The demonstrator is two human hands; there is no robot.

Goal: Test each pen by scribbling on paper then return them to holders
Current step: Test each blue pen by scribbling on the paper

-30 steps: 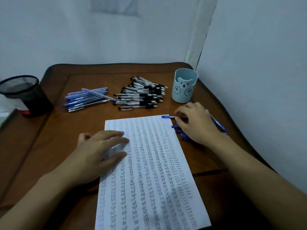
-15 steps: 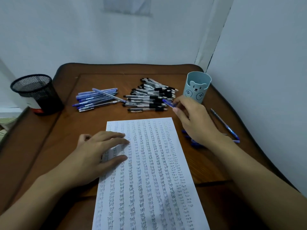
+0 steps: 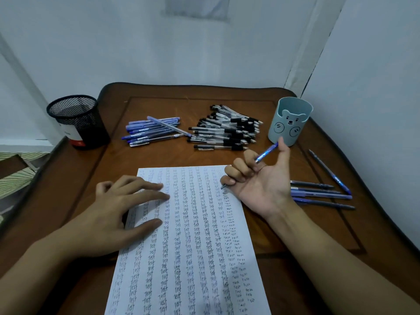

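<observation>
The table (image 3: 181, 155) carries the paper (image 3: 193, 246) at six o'clock, pinned by the flat, relaxed left hand (image 3: 113, 212). At the paper's one o'clock corner the right hand (image 3: 261, 185), palm up, curls its fingers round the pen (image 3: 267, 153), tip at the edge. Such a loose grip could drop it, or mark the table.
</observation>
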